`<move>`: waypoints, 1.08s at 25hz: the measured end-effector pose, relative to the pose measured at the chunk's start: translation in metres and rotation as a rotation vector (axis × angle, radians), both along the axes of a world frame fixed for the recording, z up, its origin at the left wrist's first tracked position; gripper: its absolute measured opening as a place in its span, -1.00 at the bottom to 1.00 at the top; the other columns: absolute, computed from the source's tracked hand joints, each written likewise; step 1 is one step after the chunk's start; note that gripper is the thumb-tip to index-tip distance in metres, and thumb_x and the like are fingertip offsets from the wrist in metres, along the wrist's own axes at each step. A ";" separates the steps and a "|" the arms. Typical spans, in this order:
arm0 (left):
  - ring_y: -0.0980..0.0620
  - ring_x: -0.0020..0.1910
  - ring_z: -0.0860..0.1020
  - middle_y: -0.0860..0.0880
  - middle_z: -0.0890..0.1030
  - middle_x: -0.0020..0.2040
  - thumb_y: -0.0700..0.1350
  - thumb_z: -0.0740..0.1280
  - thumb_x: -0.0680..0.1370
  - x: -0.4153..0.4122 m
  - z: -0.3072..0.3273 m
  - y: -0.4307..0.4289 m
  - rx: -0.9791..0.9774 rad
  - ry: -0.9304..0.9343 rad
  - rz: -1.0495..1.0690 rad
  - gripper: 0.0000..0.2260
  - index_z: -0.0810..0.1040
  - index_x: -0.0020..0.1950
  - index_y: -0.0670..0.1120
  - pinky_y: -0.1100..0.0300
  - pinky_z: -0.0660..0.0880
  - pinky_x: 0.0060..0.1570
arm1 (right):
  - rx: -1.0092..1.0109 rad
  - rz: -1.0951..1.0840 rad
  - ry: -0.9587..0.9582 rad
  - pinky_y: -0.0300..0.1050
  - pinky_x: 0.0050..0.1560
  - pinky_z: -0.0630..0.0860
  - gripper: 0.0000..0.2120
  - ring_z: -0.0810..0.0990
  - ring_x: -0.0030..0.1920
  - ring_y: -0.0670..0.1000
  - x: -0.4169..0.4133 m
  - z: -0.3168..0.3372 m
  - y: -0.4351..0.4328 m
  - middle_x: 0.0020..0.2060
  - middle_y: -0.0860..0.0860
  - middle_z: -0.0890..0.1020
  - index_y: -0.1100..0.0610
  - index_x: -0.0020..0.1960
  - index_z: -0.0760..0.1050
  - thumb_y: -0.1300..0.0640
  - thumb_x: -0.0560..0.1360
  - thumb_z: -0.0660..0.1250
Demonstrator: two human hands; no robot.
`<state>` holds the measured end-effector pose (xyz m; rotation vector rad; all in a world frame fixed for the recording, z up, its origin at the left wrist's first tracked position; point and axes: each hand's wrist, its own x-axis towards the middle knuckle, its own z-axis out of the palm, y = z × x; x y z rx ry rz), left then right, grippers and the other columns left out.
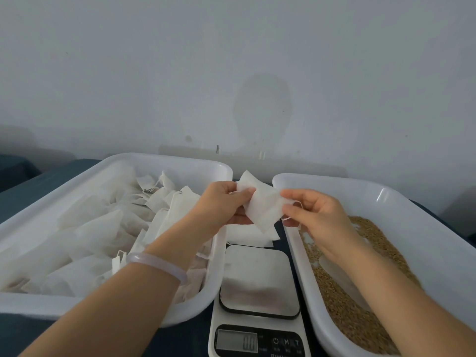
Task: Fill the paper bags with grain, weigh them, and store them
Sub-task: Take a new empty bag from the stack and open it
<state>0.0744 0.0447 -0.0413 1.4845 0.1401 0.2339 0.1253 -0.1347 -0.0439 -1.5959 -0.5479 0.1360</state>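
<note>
Both hands hold one small white paper bag (261, 206) in the air above the gap between two trays. My left hand (221, 202) pinches its left side. My right hand (309, 210) pinches its right edge, where a thin white drawstring loops out. The bag looks flat. The left white tray (128, 161) holds several white bags (108, 228). The right white tray (425, 228) holds brown grain (347, 313). A digital kitchen scale (257, 282) stands between the trays, with nothing on its steel platform.
More flat white bags (247, 235) lie on the dark table just behind the scale. A pale bracelet (157, 264) circles my left wrist. A grey wall rises right behind the trays.
</note>
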 end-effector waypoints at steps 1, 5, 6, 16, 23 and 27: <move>0.06 -0.38 0.63 -0.02 0.63 -0.40 -0.18 0.31 0.57 0.000 0.000 0.000 0.005 0.012 -0.004 -0.87 0.55 -0.13 -0.22 0.22 0.58 -0.35 | 0.036 -0.036 0.025 -0.25 -0.27 0.57 -0.80 0.63 -0.32 -0.06 0.000 0.000 0.001 -0.30 0.04 0.68 0.10 -0.06 0.64 0.35 0.43 0.39; 0.02 -0.19 0.63 -0.10 0.63 -0.11 -0.19 0.37 0.52 -0.002 0.001 0.001 0.050 0.060 0.054 -0.95 0.54 -0.04 -0.12 0.16 0.61 -0.22 | 0.144 -0.047 0.148 -0.21 -0.26 0.59 -0.82 0.65 -0.32 0.01 0.001 0.002 0.001 -0.35 0.08 0.66 0.18 -0.14 0.63 0.42 0.42 0.36; 0.08 -0.10 0.61 -0.03 0.61 -0.03 -0.18 0.40 0.50 -0.002 0.000 0.003 0.119 0.031 0.103 -0.87 0.52 0.00 -0.03 0.21 0.58 -0.16 | 0.154 -0.046 0.167 -0.19 -0.26 0.60 -0.83 0.65 -0.31 0.02 0.001 0.002 0.001 -0.36 0.09 0.65 0.21 -0.13 0.63 0.43 0.42 0.36; 0.16 -0.20 0.54 0.13 0.59 -0.22 -0.09 0.43 0.48 -0.017 0.005 -0.011 0.561 -0.148 -0.350 -0.90 0.59 -0.15 0.12 0.31 0.44 -0.12 | 0.095 -0.064 0.225 -0.22 -0.41 0.51 -0.94 0.55 -0.48 -0.05 -0.008 0.011 0.000 -0.47 0.05 0.61 0.18 -0.11 0.62 0.28 0.45 0.38; 0.15 -0.52 0.19 0.13 0.24 -0.55 -0.18 0.41 0.45 -0.009 -0.001 -0.007 0.722 -0.073 -0.015 -0.66 0.35 -0.46 -0.09 0.39 0.13 -0.52 | 0.271 -0.088 0.278 -0.21 -0.47 0.54 -0.82 0.54 -0.52 -0.03 -0.011 0.017 0.000 -0.50 0.07 0.57 0.20 -0.10 0.38 0.34 0.43 0.37; 0.18 -0.56 0.24 0.16 0.33 -0.61 -0.16 0.51 0.34 -0.006 -0.004 -0.004 0.688 -0.122 0.111 -0.66 0.33 -0.40 -0.07 0.40 0.16 -0.54 | 0.229 0.021 0.246 -0.19 -0.43 0.55 -0.88 0.58 -0.43 0.02 -0.013 0.018 -0.001 -0.41 0.10 0.58 0.22 -0.21 0.44 0.36 0.44 0.34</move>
